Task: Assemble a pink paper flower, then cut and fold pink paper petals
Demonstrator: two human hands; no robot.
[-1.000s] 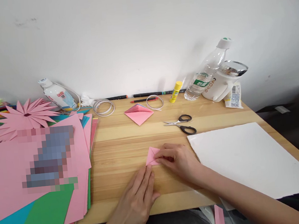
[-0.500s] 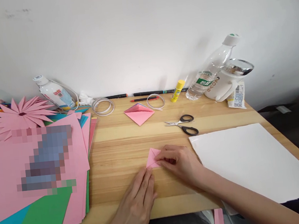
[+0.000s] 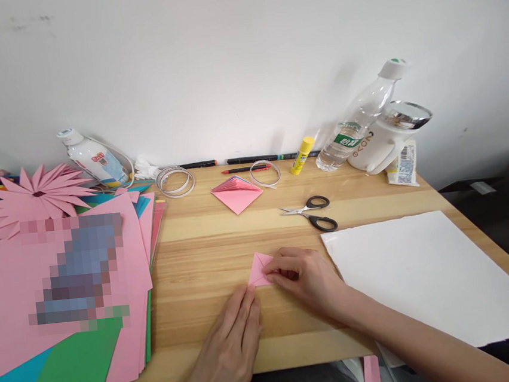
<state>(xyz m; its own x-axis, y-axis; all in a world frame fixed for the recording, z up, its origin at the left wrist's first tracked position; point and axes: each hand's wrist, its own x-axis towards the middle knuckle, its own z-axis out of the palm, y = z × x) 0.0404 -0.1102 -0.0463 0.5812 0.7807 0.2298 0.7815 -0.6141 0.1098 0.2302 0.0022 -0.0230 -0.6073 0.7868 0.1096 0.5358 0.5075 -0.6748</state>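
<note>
A small folded pink paper (image 3: 257, 272) lies on the bench (image 3: 194, 317), nearer the wearer than the scissors (image 3: 309, 214) and a little to their left. The left hand (image 3: 228, 346) is flat and grasps nothing; its fingertips touch the paper's near-left corner, probably to stop it sliding. The right hand (image 3: 310, 276) has thumb and forefinger drawn together on the paper's right part, seemingly to keep the creased layers down; its own fingers cover that spot, so whether a flap is truly pinched is hard to say. The scissors lie splayed, within easy reach yet not under the hands.

Counting from those scissors: one layered pink bundle (image 3: 237, 198) sits to their left; two rings, a left ring (image 3: 178, 195) and a right ring (image 3: 267, 187), lie beyond and left; one yellow glue stick (image 3: 302, 155) stands just beyond. One bottle (image 3: 346, 140) and one white mug (image 3: 370, 154) stand beyond and right, presumably kept back from the hands. One big white sheet (image 3: 425, 276) lies right and nearer; one pink paper star (image 3: 54, 189) sits far left.
</note>
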